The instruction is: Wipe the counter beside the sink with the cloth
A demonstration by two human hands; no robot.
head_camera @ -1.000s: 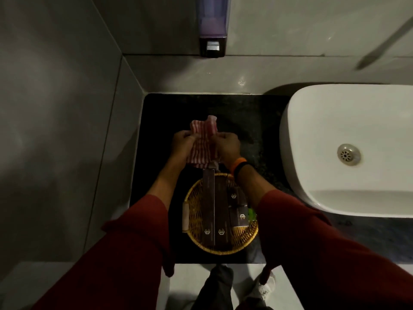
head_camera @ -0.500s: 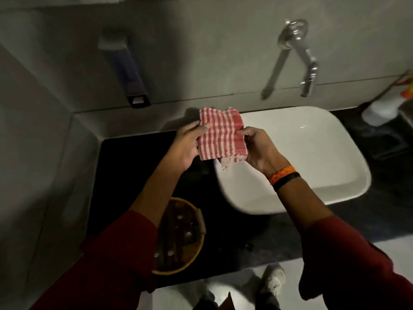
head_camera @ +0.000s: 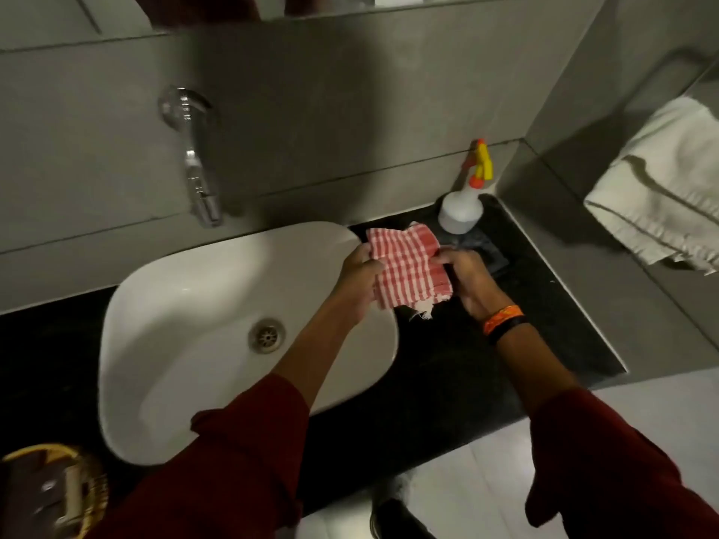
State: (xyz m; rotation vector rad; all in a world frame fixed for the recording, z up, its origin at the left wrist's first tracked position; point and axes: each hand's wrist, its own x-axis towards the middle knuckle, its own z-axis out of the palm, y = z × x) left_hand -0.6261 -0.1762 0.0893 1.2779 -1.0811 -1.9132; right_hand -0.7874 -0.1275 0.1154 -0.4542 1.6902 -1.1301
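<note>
A: Right of centre, a left hand (head_camera: pixel 360 276) and a right hand (head_camera: pixel 465 276) pinch opposite edges of a red-and-white checked cotton cloth (head_camera: pixel 408 266), held above the black stone counter (head_camera: pixel 544 305) beside the white ceramic basin (head_camera: pixel 186 305).

B: Risks?

A: The white plastic spray bottle (head_camera: pixel 459 213) stands just beyond; a wide sweep could likely topple it. The cloth's long axis runs from upper left to lower right, frayed corner toward the frame's bottom.
</note>
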